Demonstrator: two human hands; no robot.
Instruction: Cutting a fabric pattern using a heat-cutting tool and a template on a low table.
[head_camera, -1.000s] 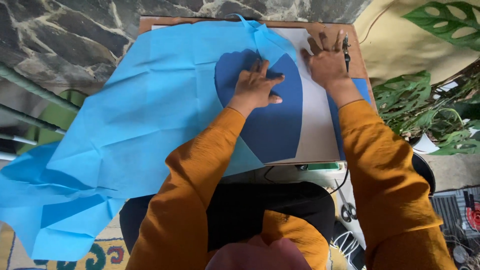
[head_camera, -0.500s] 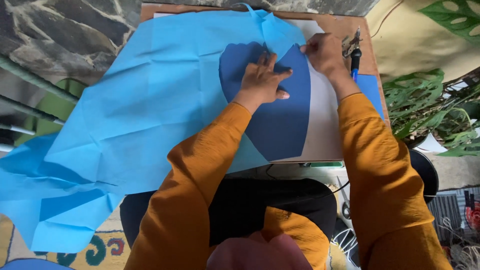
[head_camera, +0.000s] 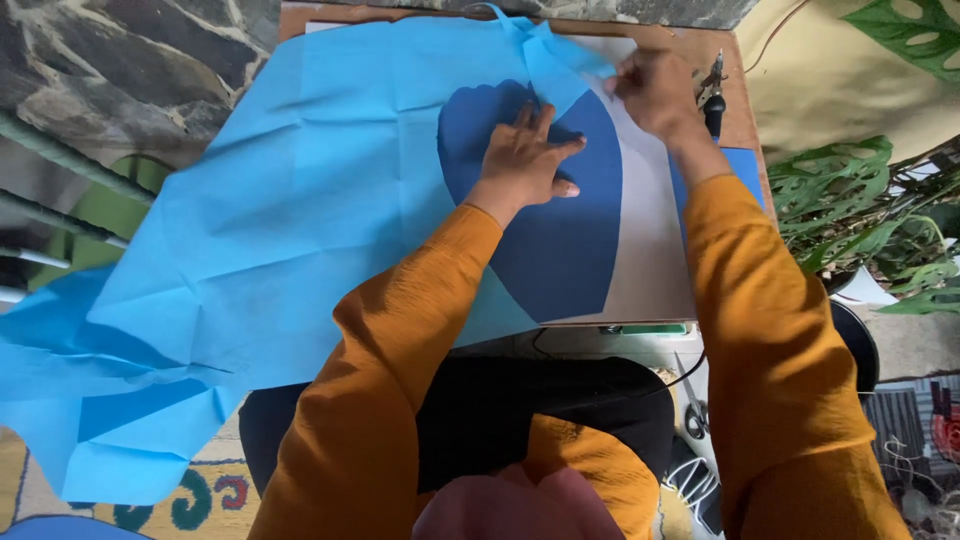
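Pressing flat, the left hand (head_camera: 525, 160) lies fingers spread on the dark template (head_camera: 560, 240) under the light sheet (head_camera: 300, 220); the right hand (head_camera: 655, 92) pinches that sheet's edge just beyond, so it should pull gently while the palm stays firm on the bench (head_camera: 735, 80)

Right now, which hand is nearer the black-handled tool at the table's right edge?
Right. The right hand grips fabric just beside the black-handled tool; the left hand lies flat on the dark blue piece, farther left.

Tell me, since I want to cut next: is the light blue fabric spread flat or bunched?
Mostly spread: the light blue fabric lies open, creased, draping off the table.
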